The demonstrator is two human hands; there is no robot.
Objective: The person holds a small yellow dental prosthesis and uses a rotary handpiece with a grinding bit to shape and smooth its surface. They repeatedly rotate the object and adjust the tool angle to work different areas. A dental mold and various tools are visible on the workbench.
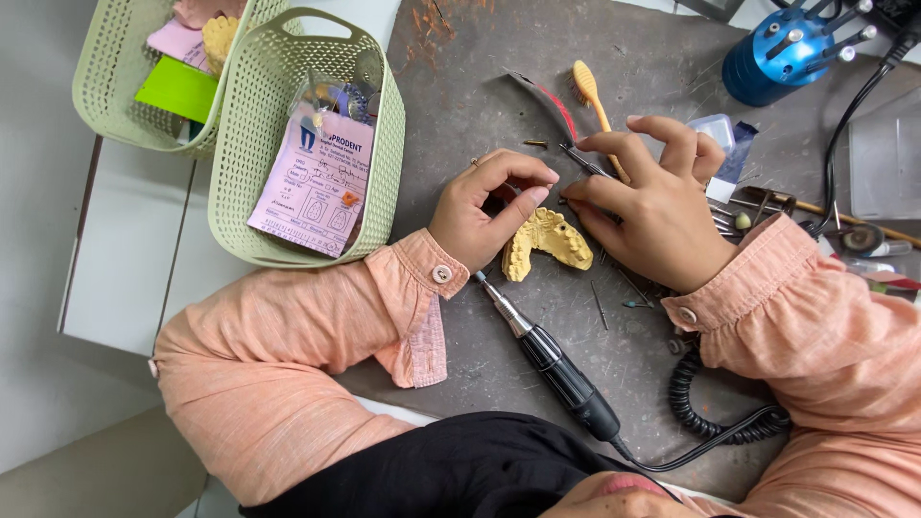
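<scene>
My left hand (pixel 484 206) hovers over a yellow dental cast (pixel 547 242) lying on the dark mat (pixel 480 58). Its thumb and forefinger are pinched together; anything between them is too small to see. My right hand (pixel 657 197) grips slim pliers with a red and black handle (pixel 554 107), their tip close to my left fingertips. A black and silver rotary handpiece (pixel 552 360) lies on the mat below my left wrist, untouched by either hand.
Two green mesh baskets (pixel 379 144) (pixel 106 96) stand at the left, the nearer one holding a pink slip and a bag. A yellow brush (pixel 590 91), a blue bur stand (pixel 782 53), a coiled black cable (pixel 705 412) and several small tools at the right surround the hands.
</scene>
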